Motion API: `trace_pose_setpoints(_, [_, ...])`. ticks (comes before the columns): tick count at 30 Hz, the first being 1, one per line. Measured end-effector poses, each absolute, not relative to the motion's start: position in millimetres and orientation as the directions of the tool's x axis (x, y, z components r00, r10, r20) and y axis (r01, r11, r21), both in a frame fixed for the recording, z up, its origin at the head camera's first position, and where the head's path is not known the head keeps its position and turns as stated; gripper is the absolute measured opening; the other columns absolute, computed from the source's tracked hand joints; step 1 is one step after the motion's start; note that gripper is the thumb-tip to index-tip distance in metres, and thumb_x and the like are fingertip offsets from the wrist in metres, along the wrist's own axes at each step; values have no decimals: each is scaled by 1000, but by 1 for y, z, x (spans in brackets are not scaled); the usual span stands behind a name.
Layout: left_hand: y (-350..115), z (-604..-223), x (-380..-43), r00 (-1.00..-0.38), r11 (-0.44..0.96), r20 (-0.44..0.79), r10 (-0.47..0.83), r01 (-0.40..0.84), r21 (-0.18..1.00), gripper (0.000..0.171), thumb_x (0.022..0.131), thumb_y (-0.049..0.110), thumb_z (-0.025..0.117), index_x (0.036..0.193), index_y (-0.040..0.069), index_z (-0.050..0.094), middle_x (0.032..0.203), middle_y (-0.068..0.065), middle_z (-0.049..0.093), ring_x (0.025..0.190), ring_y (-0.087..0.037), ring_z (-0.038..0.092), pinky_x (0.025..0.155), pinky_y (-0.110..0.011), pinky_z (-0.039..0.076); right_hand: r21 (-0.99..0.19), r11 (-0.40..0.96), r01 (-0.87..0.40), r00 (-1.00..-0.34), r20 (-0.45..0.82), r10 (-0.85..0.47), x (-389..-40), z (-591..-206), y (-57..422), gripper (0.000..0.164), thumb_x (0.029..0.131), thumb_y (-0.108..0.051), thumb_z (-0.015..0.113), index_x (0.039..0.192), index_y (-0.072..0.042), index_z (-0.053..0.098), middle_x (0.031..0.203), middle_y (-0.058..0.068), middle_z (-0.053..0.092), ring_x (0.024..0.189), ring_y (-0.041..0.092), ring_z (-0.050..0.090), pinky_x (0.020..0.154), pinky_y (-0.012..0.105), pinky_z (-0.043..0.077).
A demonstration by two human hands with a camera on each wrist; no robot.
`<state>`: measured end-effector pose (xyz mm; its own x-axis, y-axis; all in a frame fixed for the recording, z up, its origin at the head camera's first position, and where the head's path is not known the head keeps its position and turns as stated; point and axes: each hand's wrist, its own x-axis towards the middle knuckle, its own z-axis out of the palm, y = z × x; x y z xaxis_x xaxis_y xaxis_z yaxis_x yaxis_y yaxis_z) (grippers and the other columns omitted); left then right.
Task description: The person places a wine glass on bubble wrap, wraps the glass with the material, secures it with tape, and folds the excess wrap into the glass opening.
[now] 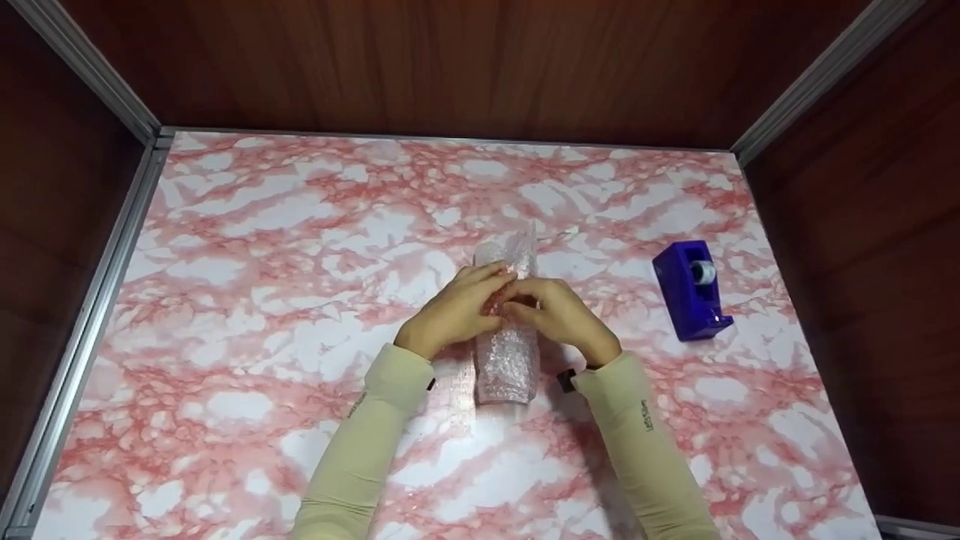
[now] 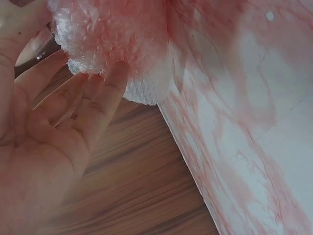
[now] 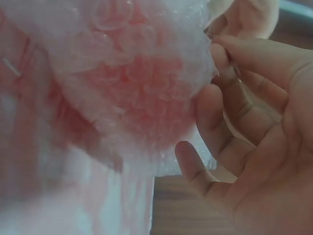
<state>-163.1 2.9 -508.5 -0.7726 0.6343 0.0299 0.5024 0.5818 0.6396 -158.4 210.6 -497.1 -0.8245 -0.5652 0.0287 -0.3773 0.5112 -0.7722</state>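
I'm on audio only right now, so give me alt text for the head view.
A person's left hand and right hand meet on top of a bubble-wrap bundle lying on a red-and-white marbled table. A blue tape dispenser sits to the right; dark wood-grain panels rise behind and at both sides.

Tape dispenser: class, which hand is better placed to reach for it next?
Likely the right hand: the blue tape dispenser stands to the person's right, farther from the left hand.
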Motion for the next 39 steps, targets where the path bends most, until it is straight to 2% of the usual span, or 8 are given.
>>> trace_pose_setpoints(3, [4, -508, -163, -775, 586, 26, 631, 499, 639, 74, 89, 22, 76, 153, 9, 41, 160, -10, 32, 146, -31, 27, 120, -41, 15, -685, 583, -438, -823, 44, -566, -158, -494, 204, 10, 94, -6, 69, 100, -11, 75, 98, 0, 71, 87, 16, 65, 79, 34, 53])
trace_pose_setpoints(9, [4, -508, -163, -775, 587, 57, 629, 522, 619, 68, 92, 25, 75, 151, 9, 45, 157, -12, 36, 143, -31, 32, 117, -38, 24, -382, 670, -636, -766, 209, -608, -153, -492, 195, 7, 90, -8, 74, 97, -10, 76, 91, 2, 73, 79, 19, 66, 71, 37, 54])
trace_pose_setpoints(12, [4, -508, -163, -775, 587, 66, 629, 528, 613, 68, 92, 25, 75, 151, 9, 45, 157, -14, 37, 142, -31, 33, 117, -38, 24, -290, 688, -665, -747, 263, -611, -150, -493, 192, 8, 87, -8, 78, 95, -9, 76, 89, 3, 73, 77, 21, 66, 68, 41, 53])
trace_pose_setpoints(16, [4, -509, -162, -778, 594, 57, 625, 522, 611, 69, 91, 25, 75, 151, 9, 45, 157, -13, 36, 142, -31, 33, 117, -37, 24, -241, 720, -651, -757, 273, -593, -147, -494, 190, 10, 86, -9, 79, 95, -8, 76, 89, 6, 72, 77, 23, 65, 67, 43, 53])
trace_pose_setpoints(23, [4, -513, -163, -778, 593, 67, 624, 528, 608, 67, 91, 20, 75, 150, 9, 46, 157, -12, 37, 143, -30, 32, 117, -37, 24, -238, 771, -591, -804, 248, -540, -143, -495, 189, 14, 88, -13, 78, 102, -12, 75, 97, 5, 72, 86, 25, 66, 70, 44, 51])
trace_pose_setpoints(29, [6, -512, -163, -781, 597, 57, 622, 519, 612, 69, 90, 20, 74, 150, 3, 44, 157, -14, 37, 144, -31, 31, 118, -36, 21, -257, 785, -564, -823, 259, -506, -144, -494, 193, 24, 87, -10, 78, 104, -3, 62, 79, 11, 68, 70, 29, 63, 60, 44, 52])
trace_pose_setpoints(35, [9, -511, -163, -784, 596, 35, 620, 499, 629, 70, 90, 20, 74, 151, 6, 43, 158, -12, 35, 145, -31, 29, 119, -37, 19, -528, 735, -426, -898, 151, -413, -148, -495, 203, 31, 89, -11, 76, 109, -5, 53, 79, 7, 68, 67, 22, 64, 57, 36, 52])
trace_pose_setpoints(39, [7, -511, -162, -789, 585, 23, 614, 474, 658, 73, 90, 25, 76, 153, 10, 42, 159, -10, 33, 146, -32, 27, 120, -42, 15, -690, 697, -195, -961, -8, -278, -153, -501, 212, 46, 87, -29, 79, 113, -6, 49, 78, 7, 60, 64, 20, 56, 56, 34, 46])
